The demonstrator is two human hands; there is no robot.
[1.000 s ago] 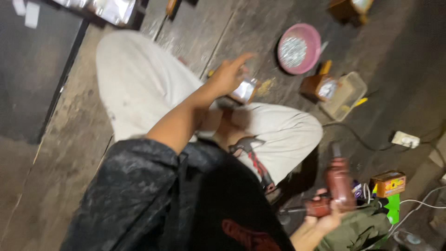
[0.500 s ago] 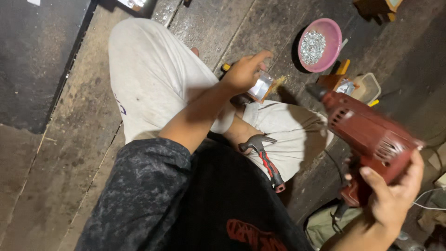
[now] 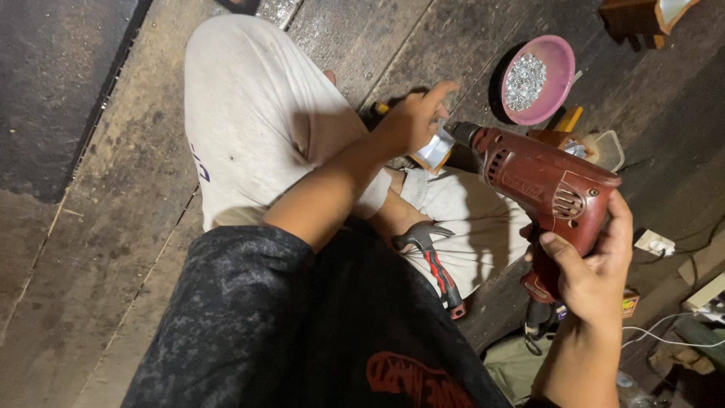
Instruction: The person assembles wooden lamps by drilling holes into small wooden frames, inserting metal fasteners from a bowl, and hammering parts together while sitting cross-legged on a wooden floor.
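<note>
The right hand (image 3: pixel 593 272) is closed around the grip of a red electric drill (image 3: pixel 540 189), with the thumb lying along the back of the housing. The left hand (image 3: pixel 411 121) is stretched forward and closes on a small shiny metal piece (image 3: pixel 436 149), its index finger half lifted. The drill is in the air above the person's right thigh, and its chuck points toward the metal piece and almost touches it.

Under the drill, a claw hammer (image 3: pixel 434 261) with a red and black handle lies on the lap, its head near the left forearm. Behind the chuck there is a pink bowl (image 3: pixel 555 60) with small silver parts, just beside a yellow tool (image 3: pixel 568 119) and a pale plastic tub (image 3: pixel 608 149). The wooden plank floor (image 3: pixel 98 227) has free room on the left side of the knee. At the right edge, a white socket (image 3: pixel 655 243) and cables are crowded near the drill hand.
</note>
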